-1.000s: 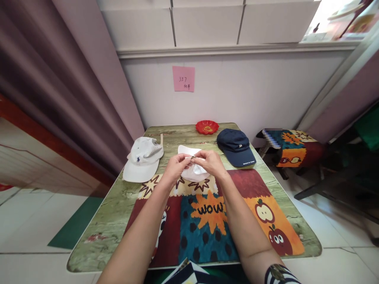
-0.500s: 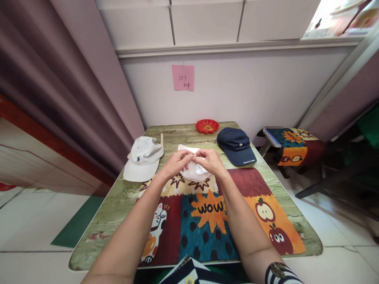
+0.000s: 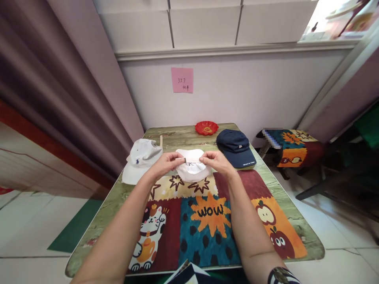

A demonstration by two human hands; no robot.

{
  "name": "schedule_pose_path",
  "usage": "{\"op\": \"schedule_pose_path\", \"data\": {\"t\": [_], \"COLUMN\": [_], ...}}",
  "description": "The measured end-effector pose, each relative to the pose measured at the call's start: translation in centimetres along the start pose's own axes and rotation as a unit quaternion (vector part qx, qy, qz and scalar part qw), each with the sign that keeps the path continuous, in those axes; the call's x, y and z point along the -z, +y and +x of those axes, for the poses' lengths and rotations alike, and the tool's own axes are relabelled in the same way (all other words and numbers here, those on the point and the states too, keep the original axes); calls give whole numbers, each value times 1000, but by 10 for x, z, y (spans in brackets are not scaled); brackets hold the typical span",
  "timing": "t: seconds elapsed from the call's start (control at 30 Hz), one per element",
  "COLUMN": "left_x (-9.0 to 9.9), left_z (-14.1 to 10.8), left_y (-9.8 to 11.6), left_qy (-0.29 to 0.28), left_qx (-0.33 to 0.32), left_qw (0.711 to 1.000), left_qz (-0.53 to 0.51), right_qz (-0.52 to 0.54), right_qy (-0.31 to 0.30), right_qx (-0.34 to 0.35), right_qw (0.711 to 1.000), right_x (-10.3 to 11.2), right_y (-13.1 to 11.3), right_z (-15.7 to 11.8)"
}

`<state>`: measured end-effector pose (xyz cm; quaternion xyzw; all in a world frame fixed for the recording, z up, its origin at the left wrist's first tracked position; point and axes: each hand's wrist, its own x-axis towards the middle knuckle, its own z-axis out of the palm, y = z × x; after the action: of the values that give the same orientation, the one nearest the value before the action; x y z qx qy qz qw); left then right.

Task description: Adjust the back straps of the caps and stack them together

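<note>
The left hand (image 3: pixel 169 162) and right hand (image 3: pixel 217 162), slightly apart, pinch the strap (image 3: pixel 193 160) of a white baseball cap (image 3: pixel 194 173) (brim (image 3: pixel 190 153) facing away) on the bench (image 3: pixel 174 133), between an off-white cap (image 3: pixel 144 156) and a navy cap (image 3: pixel 233 141).

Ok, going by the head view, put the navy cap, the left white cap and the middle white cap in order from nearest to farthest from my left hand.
From your left hand:
1. Middle white cap: in its grasp, in front of you.
2. Left white cap: just to the left.
3. Navy cap: over on the right.
</note>
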<state>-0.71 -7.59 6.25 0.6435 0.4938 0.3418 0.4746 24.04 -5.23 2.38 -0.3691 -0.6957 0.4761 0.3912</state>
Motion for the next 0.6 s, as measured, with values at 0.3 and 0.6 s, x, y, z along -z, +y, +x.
{"op": "schedule_pose_path", "data": {"t": [0.3,0.6], "left_x": [5,27], "left_z": [-5,-2], "left_y": [-9,-50], "left_qy": [68,182], "left_qx": [-30,-102], "left_qw": [996,941], "left_qz": [44,265], "right_qz": [6,-120], "right_qy": [68,80], "right_qx": [32,-9], "right_qw": [997,990], "right_x": [4,41], "right_y": [13,68], "right_z": [5,-6]}}
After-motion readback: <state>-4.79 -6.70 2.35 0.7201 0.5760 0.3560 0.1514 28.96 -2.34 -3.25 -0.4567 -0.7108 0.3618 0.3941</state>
